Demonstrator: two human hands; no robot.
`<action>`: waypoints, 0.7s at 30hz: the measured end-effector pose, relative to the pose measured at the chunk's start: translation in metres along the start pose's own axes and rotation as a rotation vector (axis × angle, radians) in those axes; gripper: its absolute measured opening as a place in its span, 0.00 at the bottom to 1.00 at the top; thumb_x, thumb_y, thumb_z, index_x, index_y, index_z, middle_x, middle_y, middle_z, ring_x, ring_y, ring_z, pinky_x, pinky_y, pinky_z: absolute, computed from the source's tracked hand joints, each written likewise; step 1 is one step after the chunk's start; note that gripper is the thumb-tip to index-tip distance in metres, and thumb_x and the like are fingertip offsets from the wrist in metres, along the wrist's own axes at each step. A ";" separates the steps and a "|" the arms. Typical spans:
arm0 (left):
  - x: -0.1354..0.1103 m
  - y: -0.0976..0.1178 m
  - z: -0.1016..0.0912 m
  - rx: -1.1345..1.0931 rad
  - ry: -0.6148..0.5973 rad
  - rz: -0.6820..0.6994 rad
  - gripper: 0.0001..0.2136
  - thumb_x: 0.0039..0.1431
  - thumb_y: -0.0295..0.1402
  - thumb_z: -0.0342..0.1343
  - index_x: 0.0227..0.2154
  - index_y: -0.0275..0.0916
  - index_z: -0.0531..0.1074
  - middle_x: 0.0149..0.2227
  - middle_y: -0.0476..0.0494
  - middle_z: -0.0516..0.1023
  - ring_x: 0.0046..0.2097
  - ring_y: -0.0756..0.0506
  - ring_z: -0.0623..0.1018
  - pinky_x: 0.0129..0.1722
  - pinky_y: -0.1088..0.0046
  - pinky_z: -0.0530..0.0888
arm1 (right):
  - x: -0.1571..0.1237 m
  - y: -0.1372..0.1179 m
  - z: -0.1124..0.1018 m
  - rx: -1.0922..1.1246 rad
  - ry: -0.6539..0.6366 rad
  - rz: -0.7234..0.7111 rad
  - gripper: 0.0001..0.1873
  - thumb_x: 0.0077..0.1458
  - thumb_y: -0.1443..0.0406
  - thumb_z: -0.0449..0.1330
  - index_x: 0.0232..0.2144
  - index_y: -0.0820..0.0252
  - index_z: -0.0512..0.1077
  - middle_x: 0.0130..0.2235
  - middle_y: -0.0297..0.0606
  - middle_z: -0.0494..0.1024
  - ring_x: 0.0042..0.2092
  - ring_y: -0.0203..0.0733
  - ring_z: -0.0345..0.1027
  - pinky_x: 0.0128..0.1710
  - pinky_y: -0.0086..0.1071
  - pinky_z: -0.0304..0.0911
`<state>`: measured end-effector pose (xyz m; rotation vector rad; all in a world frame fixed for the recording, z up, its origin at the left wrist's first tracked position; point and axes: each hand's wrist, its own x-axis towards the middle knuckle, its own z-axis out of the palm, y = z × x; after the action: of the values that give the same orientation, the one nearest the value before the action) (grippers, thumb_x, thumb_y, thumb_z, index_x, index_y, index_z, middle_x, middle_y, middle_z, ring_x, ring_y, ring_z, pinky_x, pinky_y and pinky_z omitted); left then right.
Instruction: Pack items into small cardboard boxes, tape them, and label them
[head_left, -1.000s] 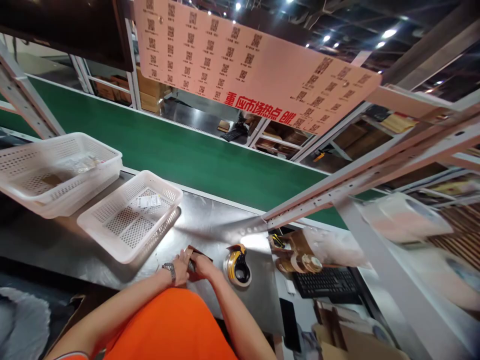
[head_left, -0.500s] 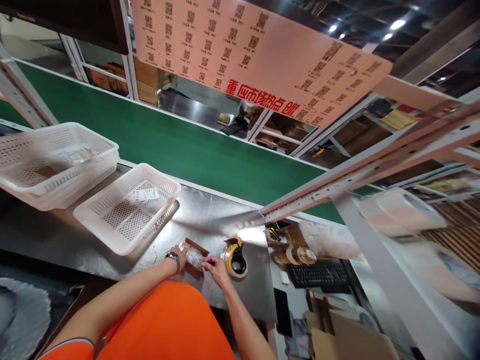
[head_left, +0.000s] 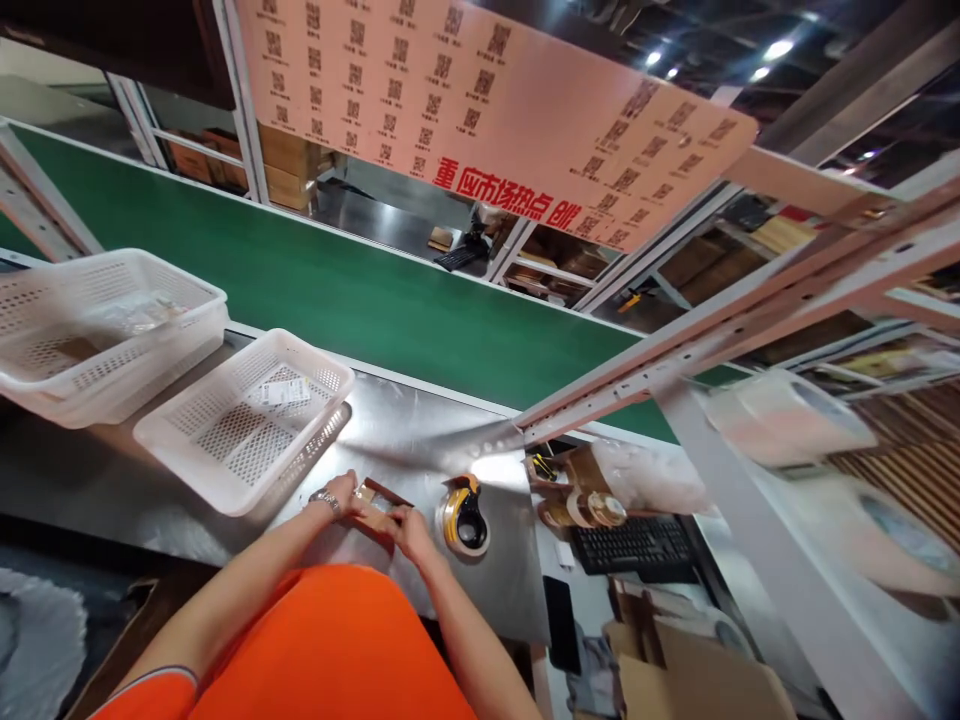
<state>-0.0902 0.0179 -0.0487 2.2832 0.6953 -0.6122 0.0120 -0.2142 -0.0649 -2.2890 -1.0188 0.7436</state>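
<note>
A small brown cardboard box [head_left: 381, 496] lies on the steel worktable [head_left: 420, 440] close to my body. My left hand [head_left: 341, 494], with a wristwatch on it, grips the box's left end. My right hand [head_left: 409, 528] presses on the box's near right side, fingers closed on its flap. Whatever is inside the box is hidden by my hands. A tape dispenser [head_left: 463, 515] with a yellow roll stands just right of my right hand.
Two white perforated baskets [head_left: 225, 440] [head_left: 90, 340] sit on the left, each holding a small item. A green conveyor belt [head_left: 337, 290] runs behind the table. To the right are tape rolls [head_left: 592, 505], a black keyboard [head_left: 637, 545] and cardboard [head_left: 697, 680].
Half a second ago the box stood open with a clear plastic-wrapped item showing; my right hand has moved back onto the box and both hands now cover it.
</note>
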 end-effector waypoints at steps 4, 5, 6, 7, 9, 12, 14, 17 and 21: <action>0.005 -0.012 0.013 -0.123 0.017 -0.100 0.29 0.60 0.43 0.79 0.60 0.36 0.81 0.57 0.32 0.90 0.53 0.37 0.90 0.49 0.69 0.81 | -0.005 -0.007 0.011 -0.119 0.086 -0.050 0.27 0.59 0.71 0.68 0.60 0.54 0.86 0.60 0.50 0.88 0.61 0.60 0.82 0.64 0.53 0.78; 0.006 -0.014 0.015 -0.144 0.017 -0.107 0.27 0.60 0.42 0.79 0.57 0.36 0.83 0.56 0.33 0.90 0.54 0.37 0.89 0.50 0.70 0.81 | -0.005 -0.008 0.013 -0.147 0.114 -0.077 0.34 0.60 0.70 0.68 0.68 0.53 0.82 0.67 0.51 0.85 0.68 0.62 0.77 0.71 0.58 0.73; 0.007 -0.015 0.016 -0.160 0.016 -0.112 0.25 0.58 0.42 0.80 0.54 0.37 0.84 0.55 0.34 0.91 0.55 0.37 0.89 0.51 0.69 0.80 | -0.004 -0.009 0.013 -0.175 0.137 -0.101 0.40 0.60 0.69 0.70 0.74 0.53 0.76 0.73 0.54 0.79 0.75 0.65 0.70 0.77 0.63 0.66; 0.008 -0.015 0.017 -0.172 0.017 -0.115 0.23 0.57 0.42 0.80 0.52 0.37 0.85 0.55 0.34 0.91 0.56 0.36 0.89 0.52 0.68 0.80 | -0.002 -0.009 0.014 -0.201 0.147 -0.115 0.46 0.59 0.68 0.72 0.78 0.55 0.70 0.78 0.57 0.73 0.80 0.68 0.63 0.80 0.67 0.60; 0.008 -0.014 0.017 -0.187 0.017 -0.119 0.21 0.57 0.41 0.80 0.49 0.38 0.87 0.54 0.34 0.92 0.55 0.35 0.89 0.53 0.67 0.80 | 0.003 -0.006 0.017 -0.243 0.122 -0.118 0.57 0.55 0.65 0.78 0.82 0.60 0.63 0.82 0.62 0.65 0.85 0.74 0.53 0.83 0.71 0.52; 0.007 -0.012 0.016 -0.204 0.016 -0.120 0.18 0.60 0.41 0.78 0.50 0.38 0.88 0.54 0.33 0.92 0.54 0.36 0.89 0.53 0.66 0.80 | 0.004 0.004 0.031 -0.239 0.021 -0.098 0.54 0.56 0.66 0.76 0.81 0.59 0.65 0.82 0.60 0.67 0.83 0.75 0.58 0.83 0.68 0.56; 0.004 -0.010 0.015 -0.210 0.016 -0.124 0.19 0.61 0.40 0.78 0.51 0.36 0.89 0.54 0.31 0.92 0.55 0.36 0.90 0.53 0.67 0.80 | -0.001 0.014 0.044 -0.224 -0.002 -0.117 0.50 0.58 0.69 0.71 0.81 0.58 0.66 0.82 0.56 0.67 0.83 0.73 0.59 0.83 0.68 0.58; -0.003 -0.005 0.014 -0.214 0.011 -0.136 0.18 0.63 0.40 0.77 0.50 0.34 0.89 0.52 0.32 0.93 0.55 0.35 0.89 0.54 0.66 0.80 | -0.012 0.032 0.066 -0.219 0.056 -0.175 0.46 0.64 0.70 0.63 0.82 0.56 0.64 0.84 0.54 0.63 0.86 0.71 0.53 0.83 0.72 0.56; -0.018 0.009 0.013 -0.236 -0.018 -0.139 0.17 0.78 0.45 0.66 0.49 0.34 0.87 0.42 0.40 0.90 0.46 0.40 0.90 0.51 0.62 0.84 | -0.015 0.048 0.087 -0.218 0.142 -0.234 0.44 0.69 0.69 0.57 0.84 0.50 0.60 0.85 0.50 0.63 0.86 0.67 0.52 0.83 0.73 0.55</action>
<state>-0.1007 -0.0025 -0.0424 2.0224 0.8749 -0.5814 -0.0297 -0.2332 -0.1540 -2.3086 -1.3252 0.3849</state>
